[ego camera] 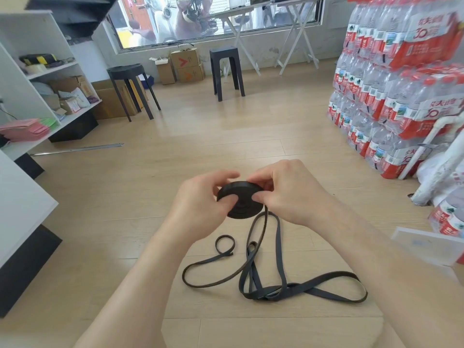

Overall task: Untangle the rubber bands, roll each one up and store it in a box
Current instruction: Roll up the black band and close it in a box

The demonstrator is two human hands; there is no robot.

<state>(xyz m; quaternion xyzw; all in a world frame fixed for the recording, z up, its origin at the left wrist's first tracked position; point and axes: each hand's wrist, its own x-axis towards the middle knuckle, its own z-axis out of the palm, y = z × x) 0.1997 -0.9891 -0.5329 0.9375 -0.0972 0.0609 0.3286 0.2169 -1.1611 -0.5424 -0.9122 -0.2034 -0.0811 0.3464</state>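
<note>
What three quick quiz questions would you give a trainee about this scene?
1. True or false: the left hand and the right hand both grip the rolled black coil.
2. Where does the unrolled band lie? A: on the wooden floor. B: on a shelf. C: on a stool.
3. Fill in: the stacked packs of bottled water stand on the person's ___ side.

Key: 1 true; 2 A; 3 right.
</note>
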